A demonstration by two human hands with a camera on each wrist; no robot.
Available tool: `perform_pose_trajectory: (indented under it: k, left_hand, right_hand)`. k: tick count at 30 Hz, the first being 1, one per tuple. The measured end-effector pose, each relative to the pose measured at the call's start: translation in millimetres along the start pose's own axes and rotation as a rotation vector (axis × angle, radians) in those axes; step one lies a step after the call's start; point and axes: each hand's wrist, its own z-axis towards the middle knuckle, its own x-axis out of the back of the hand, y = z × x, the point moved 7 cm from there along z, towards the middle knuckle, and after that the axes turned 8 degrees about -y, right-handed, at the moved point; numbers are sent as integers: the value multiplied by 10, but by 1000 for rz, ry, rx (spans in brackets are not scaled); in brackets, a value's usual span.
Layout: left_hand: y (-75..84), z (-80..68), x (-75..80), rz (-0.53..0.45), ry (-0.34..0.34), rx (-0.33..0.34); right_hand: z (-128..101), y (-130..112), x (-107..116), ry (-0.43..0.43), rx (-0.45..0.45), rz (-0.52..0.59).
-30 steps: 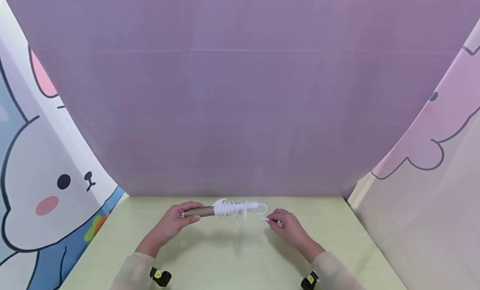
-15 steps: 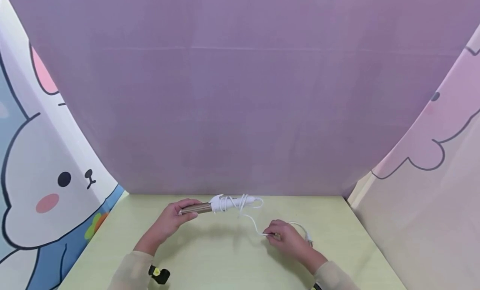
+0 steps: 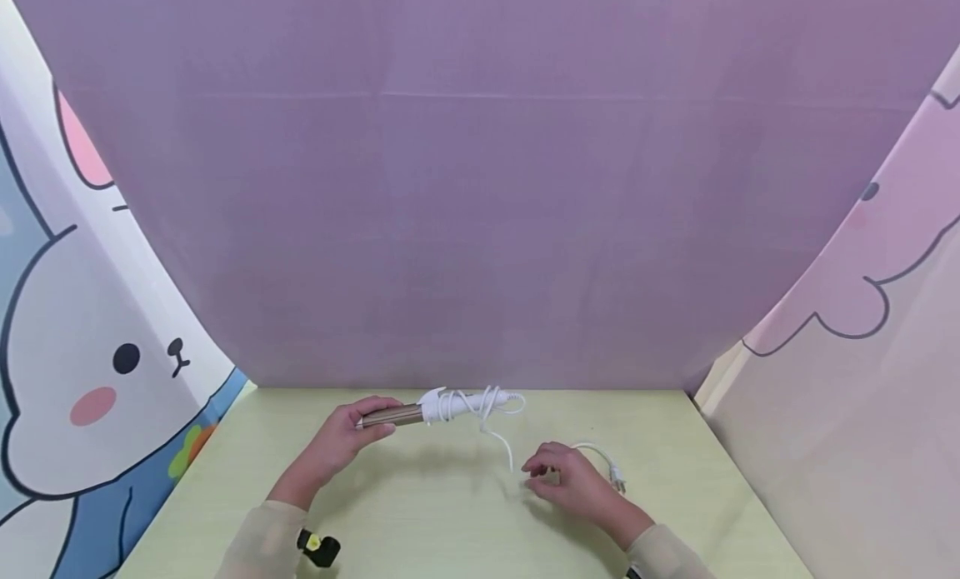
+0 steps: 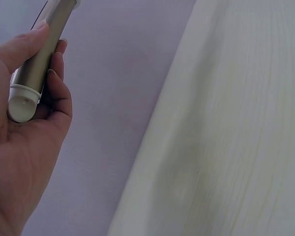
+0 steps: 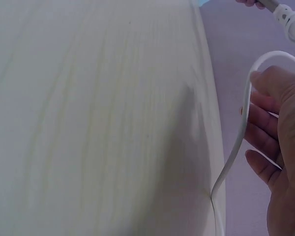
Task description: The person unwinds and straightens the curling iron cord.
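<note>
Gold barrel point(image 3: 397, 415) looks light, stiff, kinda slick; left hand point(image 3: 341, 441) grips it, right hand point(image 3: 576, 481) gapes loosely by the bendy cord point(image 5: 247, 105). White handle point(image 3: 461, 406) probably grips better.

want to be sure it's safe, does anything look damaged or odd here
No damage or spill shows. Only the white cord looks untidy: its loops cross unevenly around the white handle of the curling iron, with a length hanging loose toward the right hand. Small nicks: too fine to tell.
</note>
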Motion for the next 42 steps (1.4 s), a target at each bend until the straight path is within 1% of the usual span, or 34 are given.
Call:
perform_pose_trajectory:
  k: [3,8,12,15,16,19,23,26,30,34,36,40,42]
  left_hand:
    - [-2,-1,-8,-2,-5,8]
    - [5,-9,-22,3,-7,20]
    - [4,-15,-32,13,-6,25]
    - [5,-15,-37,21,-5,23]
    - [11,-16,-37,21,-4,20]
    - [17,-13,-42,24,-2,17]
    - [11,-6,-54,27,-5,11]
    - [4,-4,-60,34,-9,3]
    - [-16,1,-62,34,-11,2]
    - [-25,6,-67,27,-9,24]
    - [-10,5,-78,33,-16,22]
    - [18,3,-107,38,-36,14]
    - [21,3,-119,33,-47,11]
  right_hand:
    - [6,-22,19,24,2,8]
    - [85,-135,83,112,2,3]
    - [199,-254,112,160,-33,81]
    - [296,-360,123,186,-22,159]
    - [327,-398,127,195,-11,167]
    - [402,-485,138,234,22,164]
    - [453,-530,137,283,23,142]
    - [462,-547,148,313,17,166]
    - [456,-591,200,352,34,195]
    - [458,-651,292,387,82,161]
    - [464,-682,357,406,113,140]
    - [491,-742,534,461,190,81]
    - [506,-734,649,488,189,53]
